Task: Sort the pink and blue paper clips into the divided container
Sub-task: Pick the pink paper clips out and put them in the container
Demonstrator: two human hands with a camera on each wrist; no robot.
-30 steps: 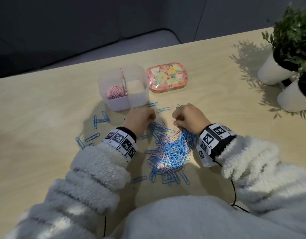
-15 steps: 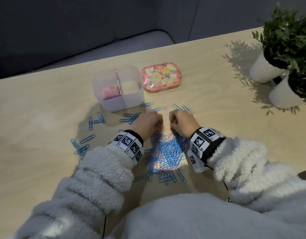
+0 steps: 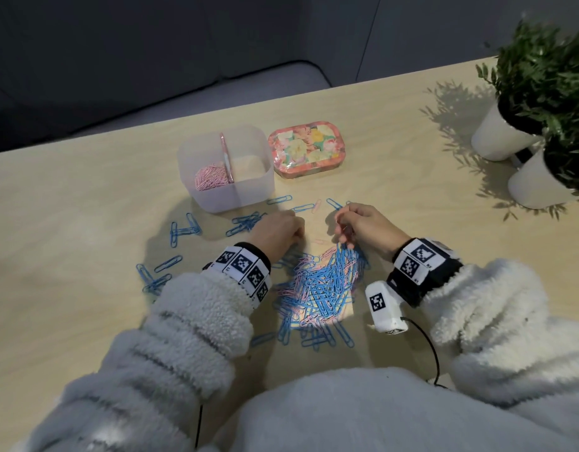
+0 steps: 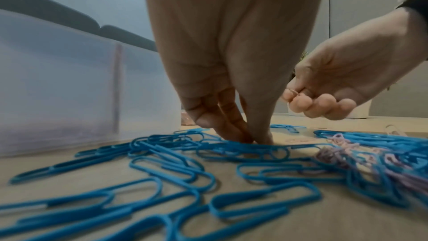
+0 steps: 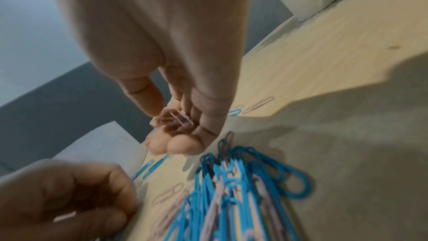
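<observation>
A mixed pile of blue and pink paper clips lies on the wooden table between my wrists. My left hand rests at the pile's far left edge. Its thumb and fingertips meet on a blue paper clip lying on the table. My right hand hovers just above the pile's far right edge and pinches a few pink paper clips in curled fingers. The clear divided container stands beyond the left hand. Pink clips fill its left compartment, and its right compartment looks bare.
Loose blue clips are scattered left of the pile and in front of the container. A floral tin sits right of the container. Two white plant pots stand at the far right. The table's far edge runs behind the container.
The hands have drawn apart. My right hand has lifted off the pile with pink clips in its fingers. My left hand has shifted left, onto the blue clips.
</observation>
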